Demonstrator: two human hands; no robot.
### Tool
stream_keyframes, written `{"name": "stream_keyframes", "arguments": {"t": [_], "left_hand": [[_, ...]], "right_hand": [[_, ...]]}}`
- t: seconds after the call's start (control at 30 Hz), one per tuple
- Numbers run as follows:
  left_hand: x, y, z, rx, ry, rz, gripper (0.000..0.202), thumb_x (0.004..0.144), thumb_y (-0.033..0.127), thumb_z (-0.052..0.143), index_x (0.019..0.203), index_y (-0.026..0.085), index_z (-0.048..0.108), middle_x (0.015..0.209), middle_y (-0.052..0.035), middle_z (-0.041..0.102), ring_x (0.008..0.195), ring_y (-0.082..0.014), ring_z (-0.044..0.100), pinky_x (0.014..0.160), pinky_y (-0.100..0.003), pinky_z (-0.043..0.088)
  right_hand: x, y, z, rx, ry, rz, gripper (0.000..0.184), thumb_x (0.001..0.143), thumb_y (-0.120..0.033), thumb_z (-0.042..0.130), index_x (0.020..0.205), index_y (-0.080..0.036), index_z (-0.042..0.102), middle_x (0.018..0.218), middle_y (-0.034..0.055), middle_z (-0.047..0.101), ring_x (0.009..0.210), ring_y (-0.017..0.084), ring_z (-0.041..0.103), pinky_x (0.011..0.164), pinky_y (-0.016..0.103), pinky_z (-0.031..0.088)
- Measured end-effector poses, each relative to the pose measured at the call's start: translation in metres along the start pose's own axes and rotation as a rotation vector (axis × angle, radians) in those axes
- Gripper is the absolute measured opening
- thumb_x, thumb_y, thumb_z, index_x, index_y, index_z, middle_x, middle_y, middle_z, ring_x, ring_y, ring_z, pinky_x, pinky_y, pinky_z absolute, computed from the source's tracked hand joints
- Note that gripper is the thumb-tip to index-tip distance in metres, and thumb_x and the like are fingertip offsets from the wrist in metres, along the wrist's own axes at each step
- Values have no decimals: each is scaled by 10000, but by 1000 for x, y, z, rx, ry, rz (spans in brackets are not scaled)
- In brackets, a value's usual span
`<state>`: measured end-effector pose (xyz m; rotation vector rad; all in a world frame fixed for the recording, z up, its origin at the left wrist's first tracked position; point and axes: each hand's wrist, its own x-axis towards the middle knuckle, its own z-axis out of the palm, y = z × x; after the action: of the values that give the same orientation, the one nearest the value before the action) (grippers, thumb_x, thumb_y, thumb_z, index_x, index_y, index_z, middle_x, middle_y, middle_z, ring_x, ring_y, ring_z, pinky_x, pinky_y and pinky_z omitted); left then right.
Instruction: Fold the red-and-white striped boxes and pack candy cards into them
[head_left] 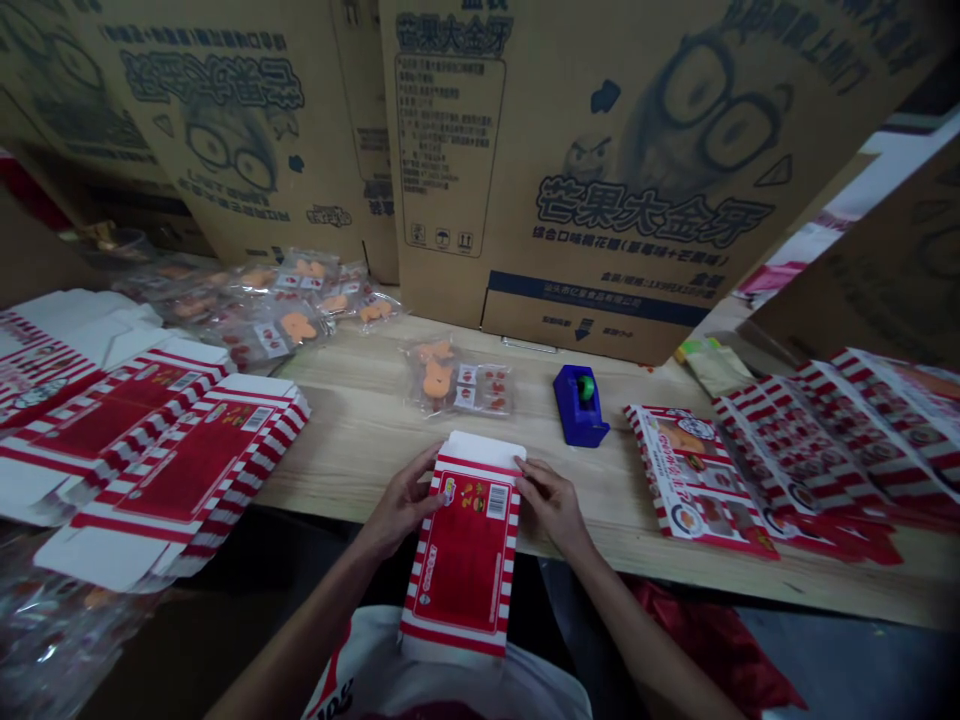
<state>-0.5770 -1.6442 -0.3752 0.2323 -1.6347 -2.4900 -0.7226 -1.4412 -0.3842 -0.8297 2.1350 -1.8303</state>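
Here, at bottom centre of the frame, you hold a flat carton [466,545], red with white stripes, between both hands. Your left hand [401,505] pinches its left long edge and your right hand [551,500] its right long edge, each grip closed on the card near the upper end, so neither hand is nearer than the other. The carton's long axis runs up the frame, away from your body, leaning a little to the right at the top. Its white flap lies on the wooden surface [360,430], while the lower half hangs over the near edge towards your lap.

Directly above the flap, apart from it, a clear packet [457,385] of orange sweets lies flat. A blue tape dispenser [579,403] stands just to the right of that packet. At the left of the frame a fanned stack of flat cartons [172,460] overhangs the surface, and more clear packets [285,300] lie heaped at upper left. At the right, a row of printed cartons [750,470] overlaps like tiles. Large cardboard boxes [600,150] wall off the whole back of the surface. Nothing lies between your hands and the packet.
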Motion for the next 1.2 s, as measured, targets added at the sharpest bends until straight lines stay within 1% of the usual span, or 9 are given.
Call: {"name": "stream_keyframes", "arguments": {"t": [0.1, 0.17, 0.3, 0.37, 0.47, 0.63, 0.7, 0.8, 1.2], "left_hand": [[9, -1, -3, 53, 33, -24, 629, 756, 352, 728, 1337, 219, 525, 1254, -112, 634, 1032, -254, 640, 858, -370, 536], [18, -1, -5, 126, 119, 8, 440, 747, 386, 724, 1123, 161, 682, 1123, -107, 688, 979, -239, 643, 829, -337, 528], [37, 3, -7, 132, 228, 36, 245, 663, 352, 767, 729, 124, 706, 809, -56, 691, 737, -157, 624, 677, -253, 497], [43, 8, -7, 97, 221, 10, 255, 620, 314, 777, 772, 137, 674, 720, -13, 652, 629, -124, 593, 589, -228, 472], [47, 14, -7, 193, 134, 0, 320, 630, 320, 745, 886, 149, 659, 729, -12, 653, 615, -131, 598, 572, -235, 473], [42, 15, -10, 425, 82, 55, 223, 644, 341, 742, 736, 139, 720, 750, -67, 703, 707, -181, 624, 655, -265, 491], [40, 13, -11, 545, 61, 91, 186, 674, 329, 725, 744, 157, 738, 784, -64, 718, 728, -186, 630, 665, -262, 490], [39, 11, -14, 701, -2, 126, 172, 729, 300, 662, 654, 158, 726, 684, -48, 695, 643, -160, 601, 612, -237, 461], [38, 33, -7, 481, 16, -31, 178, 617, 297, 747, 680, 133, 712, 641, -53, 693, 586, -162, 606, 556, -248, 462]], "right_hand": [[1, -2, 3, -12, -5, -51, 286, 818, -441, 652, 966, -219, 758, 1044, 93, 670, 982, 238, 615, 869, 389, 506], [2, -4, 4, 10, 8, -33, 275, 799, -459, 671, 886, -214, 761, 1005, 89, 669, 952, 234, 616, 857, 379, 506], [9, -8, 3, 129, -2, 72, 429, 733, -425, 744, 1107, -232, 658, 814, 16, 633, 765, 173, 610, 742, 315, 519], [13, -8, 0, 161, -80, 116, 484, 724, -399, 752, 1160, -232, 628, 829, 9, 640, 756, 161, 611, 725, 294, 512], [14, -7, -4, 98, -174, 93, 284, 765, -396, 714, 974, -203, 710, 898, 40, 664, 823, 177, 621, 738, 289, 497], [5, -7, -6, -41, -166, -58, 227, 851, -400, 631, 886, -202, 735, 925, 72, 679, 899, 201, 630, 801, 314, 498], [1, -7, -4, -43, -199, -40, 257, 867, -416, 605, 916, -200, 734, 995, 84, 695, 950, 214, 634, 833, 326, 499], [-1, -5, 1, -65, -235, 53, 277, 850, -429, 616, 811, -175, 721, 847, 62, 711, 793, 193, 646, 721, 297, 508], [18, -26, -2, -38, -291, 159, 213, 706, -348, 743, 786, -155, 707, 727, 28, 691, 659, 148, 607, 613, 250, 473]]}}
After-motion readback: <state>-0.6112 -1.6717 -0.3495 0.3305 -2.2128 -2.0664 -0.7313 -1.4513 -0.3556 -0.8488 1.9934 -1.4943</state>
